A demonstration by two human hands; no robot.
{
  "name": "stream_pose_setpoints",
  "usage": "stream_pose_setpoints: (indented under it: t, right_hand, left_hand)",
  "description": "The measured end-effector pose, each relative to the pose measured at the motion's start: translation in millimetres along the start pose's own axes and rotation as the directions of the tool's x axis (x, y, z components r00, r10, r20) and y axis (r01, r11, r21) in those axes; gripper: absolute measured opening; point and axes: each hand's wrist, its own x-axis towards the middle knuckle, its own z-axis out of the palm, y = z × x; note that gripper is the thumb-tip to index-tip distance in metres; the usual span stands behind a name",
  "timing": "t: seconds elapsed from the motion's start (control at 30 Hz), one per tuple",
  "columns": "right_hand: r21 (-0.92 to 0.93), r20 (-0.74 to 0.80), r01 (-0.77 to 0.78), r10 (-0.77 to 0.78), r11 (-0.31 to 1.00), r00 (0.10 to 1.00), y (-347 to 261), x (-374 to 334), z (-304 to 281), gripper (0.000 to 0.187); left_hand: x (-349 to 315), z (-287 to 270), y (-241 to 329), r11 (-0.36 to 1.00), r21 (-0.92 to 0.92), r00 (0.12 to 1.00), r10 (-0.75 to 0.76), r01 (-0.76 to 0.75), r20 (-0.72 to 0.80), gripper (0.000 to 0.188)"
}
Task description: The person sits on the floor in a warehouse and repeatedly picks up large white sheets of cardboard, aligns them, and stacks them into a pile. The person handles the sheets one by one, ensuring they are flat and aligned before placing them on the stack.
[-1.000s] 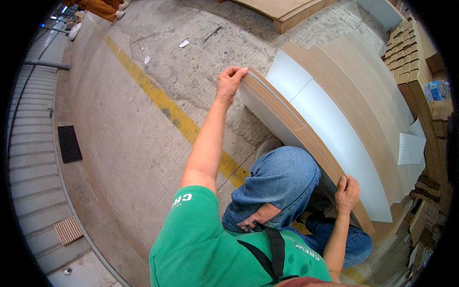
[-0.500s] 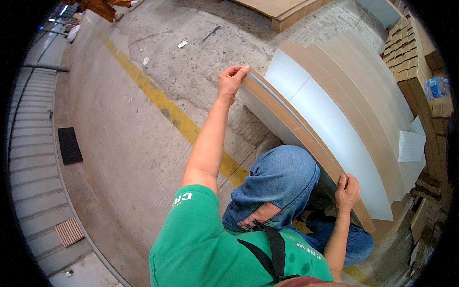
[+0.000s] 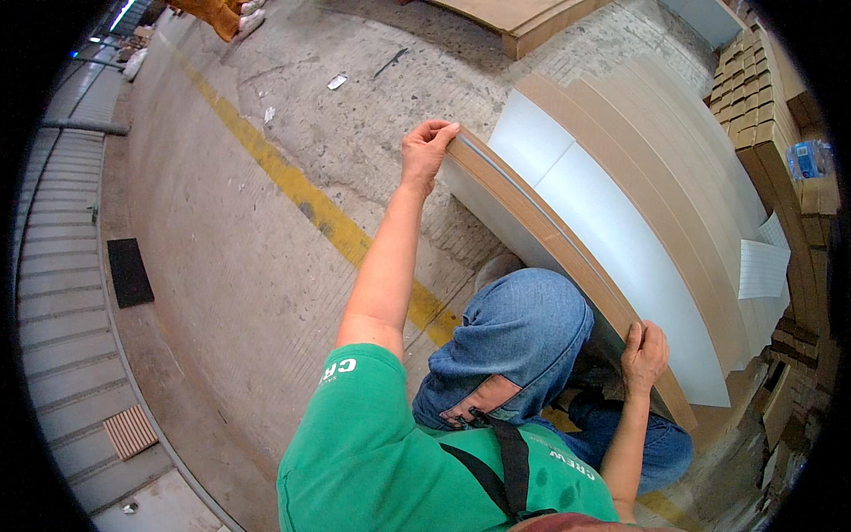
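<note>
A tall bundle of thin boards with brown cardboard-like edges (image 3: 525, 202) stands on edge before me, a narrow grey line running along its top. At its far top corner, my left hand (image 3: 425, 158) pinches it between thumb and fingers. My right hand (image 3: 644, 356) grips the same top edge close to the near end, thumb on my side. Right behind it leans a white-faced panel (image 3: 612, 222), followed by several more brown-edged panels (image 3: 651, 164) fanned out to the right. My bent knee (image 3: 532, 310) is beside the bundle's near face.
Stacked brown cartons (image 3: 753, 89) line the right side, with a clear plastic bottle (image 3: 808, 161) on them. A white lined sheet (image 3: 763, 269) hangs by the panels. A wooden platform (image 3: 523, 18) lies at the far side. Leftward are a yellow floor line (image 3: 284, 177) and a black mat (image 3: 130, 271).
Both hands keep their grip and the bundle has hardly moved. At the far upper left, a person in orange-brown trousers has shifted slightly to the right.
</note>
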Motion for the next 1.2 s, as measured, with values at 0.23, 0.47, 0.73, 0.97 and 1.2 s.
stream_pose_setpoints:
  t: [0.23, 0.47, 0.73, 0.97, 1.2]
  right_hand:
    - [0.007, -0.019, 0.028, -0.028, 1.0, 0.999, 3, -1, 2, 0.03]
    - [-0.004, -0.006, -0.005, 0.005, 1.0, 1.0, 3, -3, 0, 0.029]
    - [0.042, -0.008, -0.031, 0.031, 0.999, 0.999, -3, -4, 2, 0.026]
    - [0.134, -0.048, -0.015, 0.022, 0.991, 0.999, 28, 12, 12, 0.025]
    - [0.12, -0.083, -0.065, 0.076, 0.991, 0.994, 69, 12, 21, 0.034]
  left_hand:
    - [0, 2, -5, 0.998, 0.015, 0.998, 0.057, -0.057, -0.041, 0.013]
    - [-3, -1, 0, 1.0, -0.025, 0.998, 0.009, -0.007, 0.063, 0.019]
    - [3, -12, 3, 0.999, 0.047, 0.989, -0.007, 0.0, 0.147, 0.023]
    - [20, 2, -9, 0.949, 0.301, 0.967, 0.017, -0.095, 0.252, 0.038]
    - [-100, 135, -6, 0.103, 0.254, 0.274, 0.366, -0.962, 0.889, 0.028]
